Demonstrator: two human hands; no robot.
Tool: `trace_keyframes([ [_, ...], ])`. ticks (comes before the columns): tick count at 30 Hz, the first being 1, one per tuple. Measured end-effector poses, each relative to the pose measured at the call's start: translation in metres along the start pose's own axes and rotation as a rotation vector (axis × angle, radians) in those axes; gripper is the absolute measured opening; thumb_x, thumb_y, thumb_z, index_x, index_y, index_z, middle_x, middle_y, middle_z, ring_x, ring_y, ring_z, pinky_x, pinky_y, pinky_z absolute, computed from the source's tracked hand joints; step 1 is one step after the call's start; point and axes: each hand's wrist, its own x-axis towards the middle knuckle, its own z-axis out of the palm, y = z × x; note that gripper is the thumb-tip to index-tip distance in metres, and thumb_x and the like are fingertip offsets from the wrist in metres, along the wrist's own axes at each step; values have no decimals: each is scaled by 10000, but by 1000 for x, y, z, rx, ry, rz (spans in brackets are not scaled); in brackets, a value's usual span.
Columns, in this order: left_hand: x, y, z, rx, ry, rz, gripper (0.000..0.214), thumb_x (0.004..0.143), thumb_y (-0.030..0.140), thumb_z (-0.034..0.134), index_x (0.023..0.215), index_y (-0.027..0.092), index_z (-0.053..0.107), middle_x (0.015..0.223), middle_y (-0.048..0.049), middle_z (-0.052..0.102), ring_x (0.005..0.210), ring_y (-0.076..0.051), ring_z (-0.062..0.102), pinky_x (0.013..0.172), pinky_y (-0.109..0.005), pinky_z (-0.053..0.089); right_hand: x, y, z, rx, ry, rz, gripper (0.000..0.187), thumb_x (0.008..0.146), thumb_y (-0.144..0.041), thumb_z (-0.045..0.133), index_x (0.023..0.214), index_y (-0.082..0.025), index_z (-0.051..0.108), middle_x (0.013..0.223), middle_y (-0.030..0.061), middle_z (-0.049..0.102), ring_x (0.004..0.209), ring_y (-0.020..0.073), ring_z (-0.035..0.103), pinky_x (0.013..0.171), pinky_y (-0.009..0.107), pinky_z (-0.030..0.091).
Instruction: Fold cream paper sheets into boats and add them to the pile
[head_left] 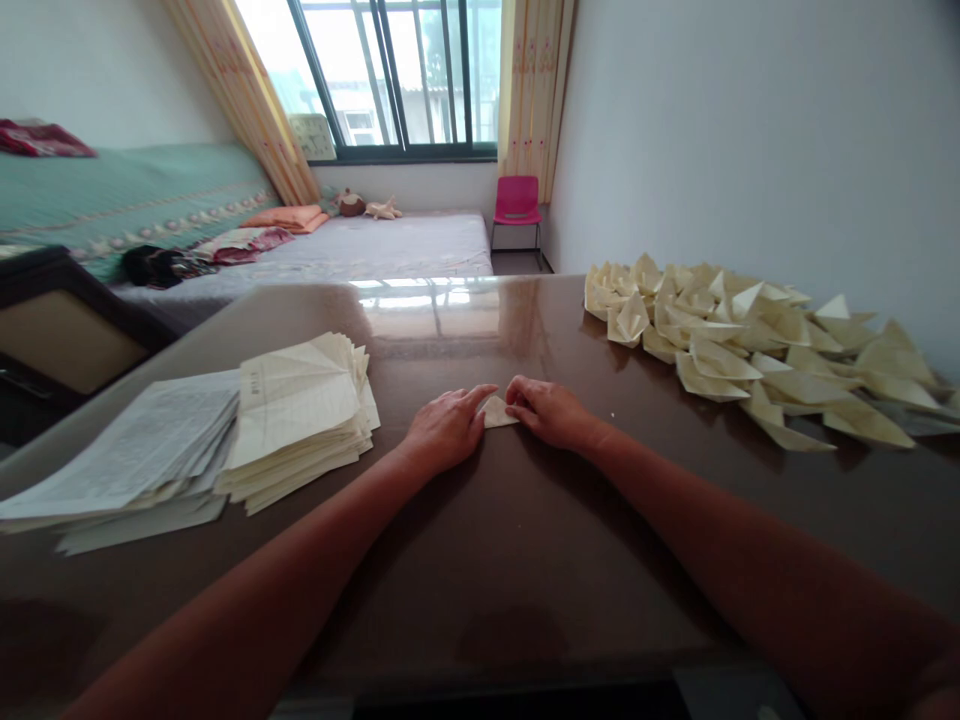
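A small folded piece of cream paper (498,412) lies on the brown table between my hands. My left hand (450,425) grips its left side, the thumb hidden behind the other fingers and the index finger stretched along the top. At the right edge, my right hand (547,410) pinches the paper with curled fingers. Part of the folded paper is covered by the fingers of both hands.
Left of my hands is a stack of cream lined sheets (300,400), beside printed sheets (142,440). A large heap of folded paper boats (720,325) covers the table's right side. Beyond the glossy table (480,560) stand a bed (420,245) and a pink chair (517,203).
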Motion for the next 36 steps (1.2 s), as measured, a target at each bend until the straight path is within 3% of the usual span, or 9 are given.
trace_keyframes([
  [5, -5, 4, -2, 59, -12, 15, 456, 933, 290, 365, 1388, 315, 385, 1068, -64, 575, 927, -216, 599, 791, -343, 499, -3, -5, 0, -63, 25, 1, 130, 899, -292, 500, 967, -212, 576, 945, 28, 663, 792, 146, 594, 651, 241, 363],
  [9, -13, 6, -4, 98, 54, 142, 361, 945, 233, 361, 1260, 295, 526, 1209, -52, 522, 1029, -198, 528, 865, -323, 486, -5, -9, -2, -136, 19, -45, 191, 941, -318, 443, 1015, -233, 597, 1035, 26, 629, 833, 142, 600, 673, 241, 378],
  [15, -19, 8, -15, 216, -65, 229, 262, 946, 235, 418, 1120, 241, 614, 1019, -47, 612, 968, -202, 528, 741, -286, 500, -16, -29, -13, -467, -52, -223, 239, 937, -208, 445, 1104, -221, 615, 1079, 75, 618, 1034, 220, 541, 785, 312, 397],
  [19, -21, 11, -19, 315, -104, 216, 247, 934, 206, 437, 1099, 196, 620, 974, -65, 616, 931, -224, 553, 683, -313, 497, -29, -45, -17, -587, -146, -180, 332, 923, -137, 410, 1216, -130, 567, 1115, 150, 604, 1016, 254, 537, 751, 362, 419],
  [25, -25, 18, -18, 359, -143, 204, 252, 911, 138, 437, 1071, 79, 622, 973, -132, 612, 930, -244, 573, 679, -331, 495, -38, -52, -12, -632, -221, -90, 323, 870, -39, 393, 1036, -94, 664, 1071, 189, 610, 966, 285, 561, 702, 408, 442],
  [36, -23, 19, -17, 313, -186, 148, 199, 855, 90, 481, 890, 105, 676, 929, -126, 619, 890, -254, 592, 662, -341, 497, -33, -62, 0, -666, -221, -80, 292, 812, -7, 449, 946, -71, 700, 933, 186, 617, 847, 282, 580, 632, 381, 455],
])
